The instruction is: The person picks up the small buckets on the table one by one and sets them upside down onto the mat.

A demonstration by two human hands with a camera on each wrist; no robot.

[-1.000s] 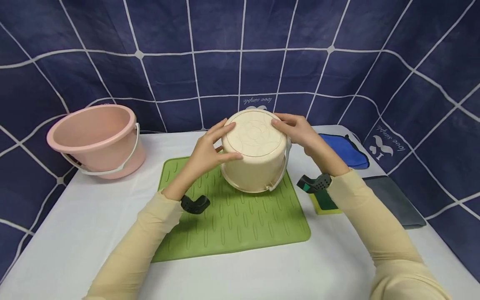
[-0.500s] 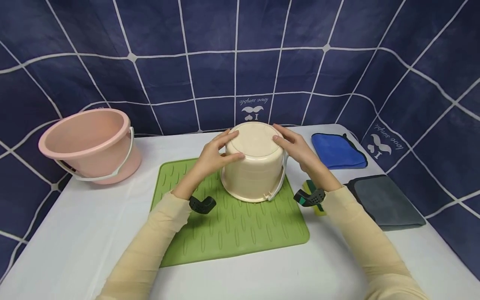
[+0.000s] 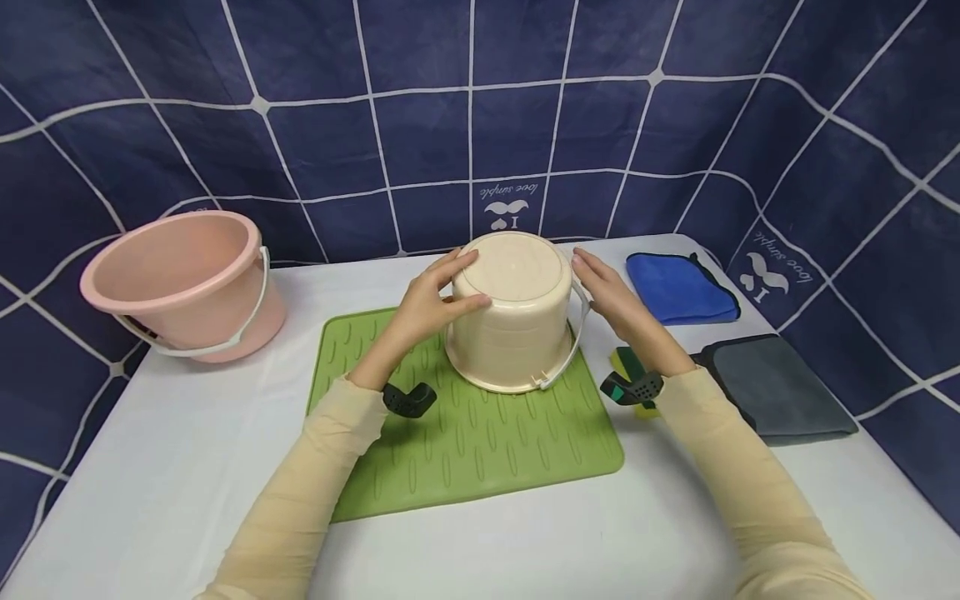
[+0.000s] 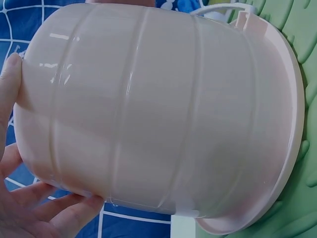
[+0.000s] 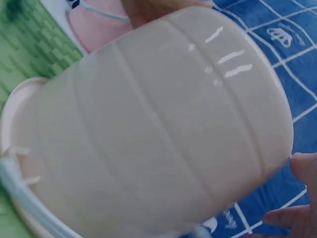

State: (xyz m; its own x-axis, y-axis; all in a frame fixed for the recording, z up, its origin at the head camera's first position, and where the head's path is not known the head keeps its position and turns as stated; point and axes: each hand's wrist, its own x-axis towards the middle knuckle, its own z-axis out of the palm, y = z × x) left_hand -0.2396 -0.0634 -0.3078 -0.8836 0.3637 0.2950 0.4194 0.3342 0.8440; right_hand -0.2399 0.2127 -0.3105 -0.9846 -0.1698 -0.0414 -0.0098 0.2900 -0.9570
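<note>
"Since the cream bucket [image 3: 510, 342] sits upside down on the green mat [image 3: 480, 450], how is it held?"

"The left hand [image 3: 427, 308] grips the edge of its upturned base [image 3: 517, 265] between thumb and fingers, probably to steady it."

"And the right hand [image 3: 611, 292]?"

"Fingers nearly straight beside the base; whether they touch, I cannot tell. With the broad rim [image 3: 495, 387] beneath, a light hold likely suffices."

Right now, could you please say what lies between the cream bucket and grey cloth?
In the head view, a sponge and the edge of the green mat lie between the cream bucket and grey cloth; the right wristband partly hides the sponge.
</note>
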